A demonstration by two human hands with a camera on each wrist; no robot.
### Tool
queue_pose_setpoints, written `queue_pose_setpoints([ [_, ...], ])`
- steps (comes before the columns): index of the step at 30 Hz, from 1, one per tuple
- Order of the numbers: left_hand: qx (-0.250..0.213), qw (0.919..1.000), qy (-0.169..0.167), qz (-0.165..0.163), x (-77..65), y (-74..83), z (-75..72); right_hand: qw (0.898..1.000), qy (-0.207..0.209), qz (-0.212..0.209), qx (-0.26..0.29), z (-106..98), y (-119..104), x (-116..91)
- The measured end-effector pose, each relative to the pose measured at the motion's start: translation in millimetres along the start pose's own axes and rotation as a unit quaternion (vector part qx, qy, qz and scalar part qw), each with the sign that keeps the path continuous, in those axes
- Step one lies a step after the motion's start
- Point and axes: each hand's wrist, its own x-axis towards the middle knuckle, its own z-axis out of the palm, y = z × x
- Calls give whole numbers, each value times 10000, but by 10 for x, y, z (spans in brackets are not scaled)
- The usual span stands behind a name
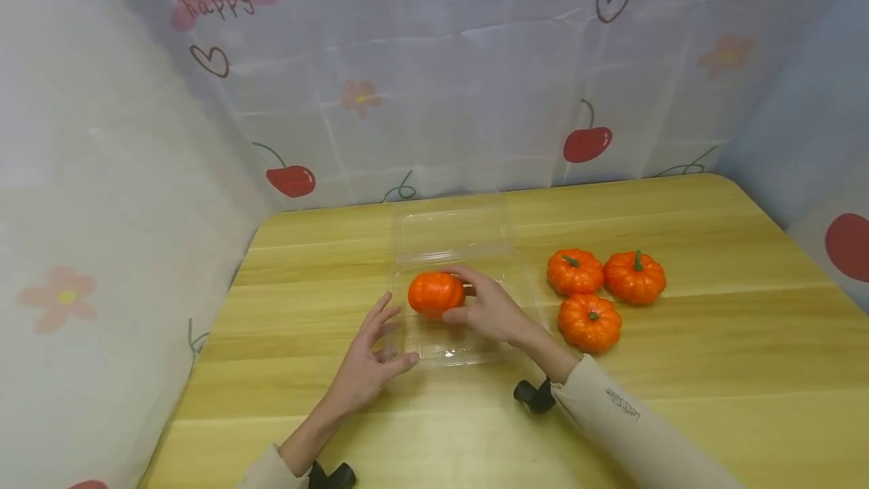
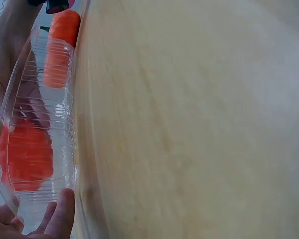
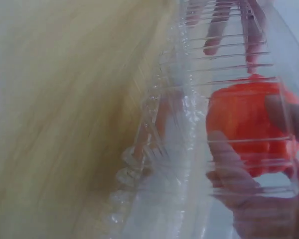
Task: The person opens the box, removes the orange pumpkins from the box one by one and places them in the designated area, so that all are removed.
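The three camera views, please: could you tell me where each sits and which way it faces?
Head: from above, looking forward and down at the table; both forearms, left hand and right hand show.
Left wrist: low beside the clear container; left fingertips show.
Right wrist: low, looking through the container wall; right fingers show.
All views share the held pumpkin.

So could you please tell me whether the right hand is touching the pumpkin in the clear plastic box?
Touching. The head view shows the right hand with thumb and fingers curled round the pumpkin inside the box.
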Motion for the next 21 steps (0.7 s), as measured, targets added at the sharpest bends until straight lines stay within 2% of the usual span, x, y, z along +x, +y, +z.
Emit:
queue_pose_setpoints([
  [6, -14, 10000, 11, -3, -2, -3, -6, 9998, -46, -193, 83, -32, 0, -79],
  [12, -68, 10000, -19, -46, 14, 1, -5, 9996, 144, -209, 142, -72, -31, -165],
  [21, -40, 10000, -38, -33, 12, 25, 2, 9990, 138, -205, 372, -145, -56, -277],
])
